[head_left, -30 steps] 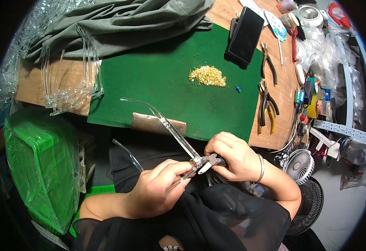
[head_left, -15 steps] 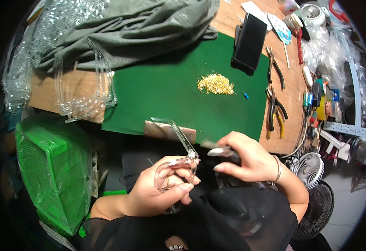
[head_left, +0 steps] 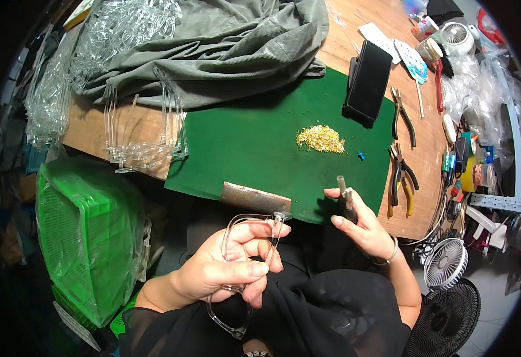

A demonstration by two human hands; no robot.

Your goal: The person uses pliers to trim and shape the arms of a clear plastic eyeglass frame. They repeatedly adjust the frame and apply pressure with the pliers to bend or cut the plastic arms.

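Observation:
My left hand (head_left: 224, 268) is closed around a clear plastic eyeglass frame (head_left: 277, 223), held upright in front of my chest. One rim rises above the fingers, its hinge corner near the metal-faced block at the table edge; the other rim hangs below the hand. My fingers cover part of the bridge. In my right hand (head_left: 370, 235), at the front right of the green mat, is a slim tool (head_left: 348, 205) with a dark body and a pale rod-like tip pointing up. Its exact kind cannot be made out.
A pile of small gold-coloured parts (head_left: 320, 139) and a blue pin (head_left: 361, 156) lie on the green mat (head_left: 242, 149). Beyond are a black phone (head_left: 368, 83) and pliers (head_left: 402, 178). Clear frames (head_left: 144, 152) and grey cloth (head_left: 230, 53) lie left, above a green crate (head_left: 88, 238).
The eyeglass frame has turned in my left hand; its long temple, stretched toward the mat before, no longer shows there. My right hand has moved away to the right with the tool.

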